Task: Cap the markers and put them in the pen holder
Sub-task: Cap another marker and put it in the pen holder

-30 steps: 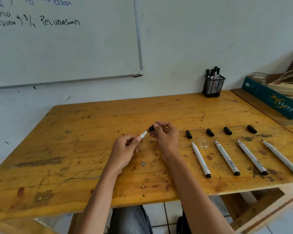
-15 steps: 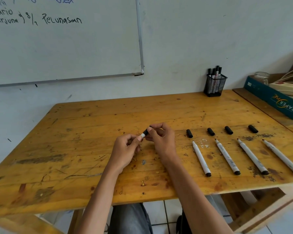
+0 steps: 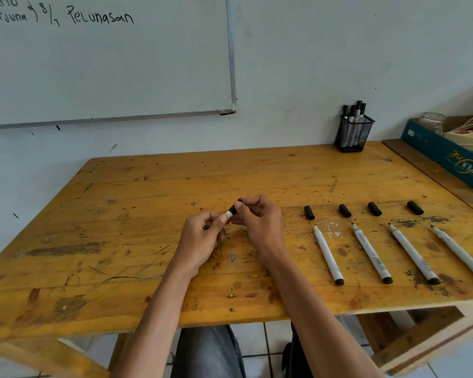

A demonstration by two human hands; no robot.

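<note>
Above the middle of the wooden table (image 3: 148, 186), my left hand (image 3: 200, 238) grips a white marker (image 3: 229, 214), most of its barrel hidden in the fist. My right hand (image 3: 260, 222) pinches a black cap (image 3: 234, 206) that sits over the marker's tip. To the right, several uncapped white markers lie in a row, the nearest (image 3: 328, 255) beside my right wrist. Several loose black caps lie just beyond them, the nearest (image 3: 309, 212). A black mesh pen holder (image 3: 354, 135) with several capped markers stands at the table's back right.
A blue paper box (image 3: 448, 156) with a glass jar (image 3: 432, 122) and cables sits on the neighbouring table at far right. A whiteboard (image 3: 107, 64) hangs on the wall behind. My knees show below the table's front edge.
The cap in my right hand has closed the gap to the marker tip and now sits on it. Both hands stayed near the table's middle.
</note>
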